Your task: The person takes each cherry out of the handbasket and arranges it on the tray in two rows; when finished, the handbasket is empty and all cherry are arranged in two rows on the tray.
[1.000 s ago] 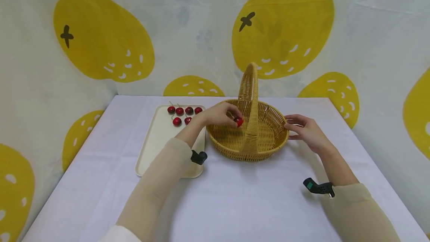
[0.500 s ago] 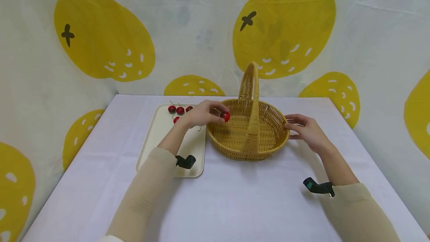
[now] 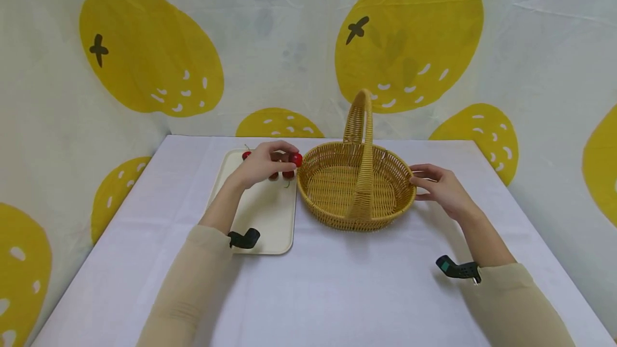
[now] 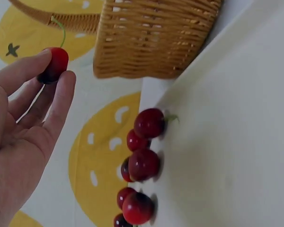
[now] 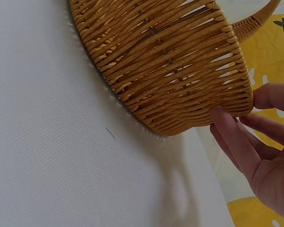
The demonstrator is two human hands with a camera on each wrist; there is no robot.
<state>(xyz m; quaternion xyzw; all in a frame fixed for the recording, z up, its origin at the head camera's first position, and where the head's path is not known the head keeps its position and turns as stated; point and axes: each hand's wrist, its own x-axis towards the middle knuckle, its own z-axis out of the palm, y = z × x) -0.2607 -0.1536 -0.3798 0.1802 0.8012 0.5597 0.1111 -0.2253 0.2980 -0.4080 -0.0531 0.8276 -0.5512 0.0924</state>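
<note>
My left hand (image 3: pixel 262 165) pinches a red cherry (image 3: pixel 296 160) between thumb and fingertips, above the tray's right edge and just left of the basket. A green stem rises from that cherry (image 4: pixel 57 66) in the left wrist view. Several dark red cherries (image 4: pixel 145 165) lie on the cream tray (image 3: pixel 270 240), partly hidden by my left hand in the head view. The yellow wicker basket (image 3: pixel 328 217) stands upright beside the tray, its tall handle arching over it. My right hand (image 3: pixel 443 191) touches the basket's right rim with outstretched fingers (image 5: pixel 236 142).
A white cloth covers the table (image 3: pixel 347 288). Behind it hangs a pale curtain (image 3: pixel 279 47) printed with yellow fruit shapes. A thin dark strand (image 5: pixel 110 133) lies on the cloth near the basket in the right wrist view.
My left hand has moved left with the cherry, from over the basket's inside to above the tray. The right hand and the basket stay in place.
</note>
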